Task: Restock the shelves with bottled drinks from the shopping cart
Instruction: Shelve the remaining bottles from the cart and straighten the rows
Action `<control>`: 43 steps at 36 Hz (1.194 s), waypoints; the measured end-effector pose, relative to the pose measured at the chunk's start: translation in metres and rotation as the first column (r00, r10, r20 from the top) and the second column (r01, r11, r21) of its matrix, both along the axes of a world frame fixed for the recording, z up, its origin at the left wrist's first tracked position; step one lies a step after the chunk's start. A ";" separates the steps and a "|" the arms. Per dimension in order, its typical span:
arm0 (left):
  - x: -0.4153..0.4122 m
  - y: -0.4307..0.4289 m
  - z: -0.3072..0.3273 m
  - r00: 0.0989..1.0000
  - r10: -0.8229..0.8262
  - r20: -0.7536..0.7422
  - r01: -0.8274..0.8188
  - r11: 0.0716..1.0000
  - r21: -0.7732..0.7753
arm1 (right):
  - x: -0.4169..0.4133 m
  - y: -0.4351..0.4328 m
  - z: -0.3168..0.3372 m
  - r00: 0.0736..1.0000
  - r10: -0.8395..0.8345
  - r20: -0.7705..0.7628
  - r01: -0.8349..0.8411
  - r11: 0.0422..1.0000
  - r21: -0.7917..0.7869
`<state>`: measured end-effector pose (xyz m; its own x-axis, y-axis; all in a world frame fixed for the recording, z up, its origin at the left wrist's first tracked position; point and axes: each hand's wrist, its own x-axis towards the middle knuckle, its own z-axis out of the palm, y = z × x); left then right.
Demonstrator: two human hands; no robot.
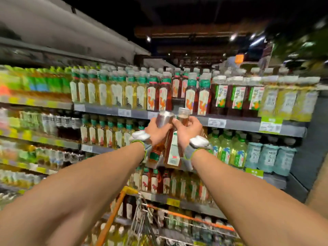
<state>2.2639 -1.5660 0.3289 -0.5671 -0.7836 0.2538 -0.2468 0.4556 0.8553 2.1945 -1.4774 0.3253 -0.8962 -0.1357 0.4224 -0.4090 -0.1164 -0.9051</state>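
An amber bottle (163,119) is gripped in the curled left hand (156,131) and a second bottle (174,150) in the curled right hand (189,132), touching, caps down, bases raised toward the gap (175,103) just above on the top shelf (239,123), with both hands equally near.

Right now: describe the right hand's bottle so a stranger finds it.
In front of the drinks shelving, mid-frame, both hands meet. The right hand grips an amber drink bottle, base up; unlike the bottle in the left hand, its white label faces the camera.
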 end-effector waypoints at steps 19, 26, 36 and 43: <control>-0.061 -0.048 0.056 0.992 -0.059 -0.113 0.061 0.998 0.011 | -0.053 -0.041 0.061 0.988 -0.144 -0.060 0.145 0.989 0.015; -0.085 -0.048 0.059 0.982 -0.097 -0.159 0.110 0.991 0.075 | -0.091 -0.047 0.065 0.991 -0.086 -0.105 0.083 0.996 -0.032; -0.084 -0.065 0.051 0.894 -0.299 -0.334 0.430 0.783 0.450 | -0.143 -0.056 0.068 0.991 0.136 0.002 -0.134 0.981 -0.140; -0.055 -0.097 0.042 0.750 -0.466 -0.469 0.656 0.436 0.616 | -0.126 -0.070 0.081 0.861 0.484 0.157 -0.379 0.816 -0.438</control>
<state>2.2085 -1.6634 0.3711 -0.9605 -0.2725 -0.0560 0.0433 -0.3451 0.9376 2.0688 -1.5476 0.4063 -0.8638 -0.4101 0.2928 -0.0007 -0.5802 -0.8144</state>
